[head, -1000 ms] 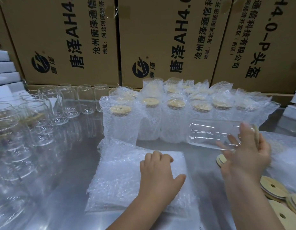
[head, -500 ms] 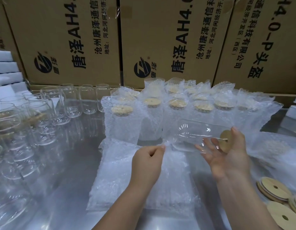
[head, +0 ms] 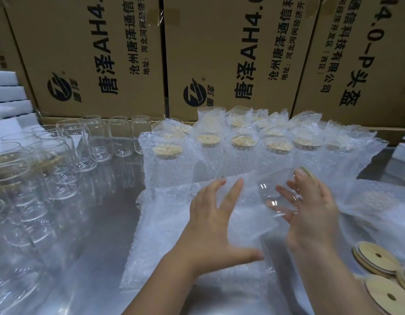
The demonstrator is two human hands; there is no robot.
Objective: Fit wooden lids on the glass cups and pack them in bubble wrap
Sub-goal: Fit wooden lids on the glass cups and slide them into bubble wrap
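Observation:
My right hand (head: pixel 315 212) grips a clear glass cup (head: pixel 272 192) lying on its side, a wooden lid (head: pixel 308 174) fitted on the end by my fingertips. The cup's base points left at the open edge of a bubble-wrap bag (head: pixel 197 226). My left hand (head: pixel 210 226) holds that bag lifted off the stack of flat bags (head: pixel 165 258), with fingers and thumb spread over it. Behind stand several wrapped, lidded cups (head: pixel 240 153). Bare glass cups (head: pixel 67 155) crowd the left side. Loose wooden lids (head: pixel 378 260) lie at the lower right.
Large printed cardboard boxes (head: pixel 101 55) wall off the back of the steel table (head: pixel 87 258). White foam blocks (head: pixel 8 94) are stacked at the far left. More bubble wrap (head: pixel 374 201) lies at the right, with white packaging (head: pixel 403 151) beyond it.
My left hand went from pressing the bag stack to pinching one bag and lifting it. My right hand swung the lidded cup down and left, base toward the bag.

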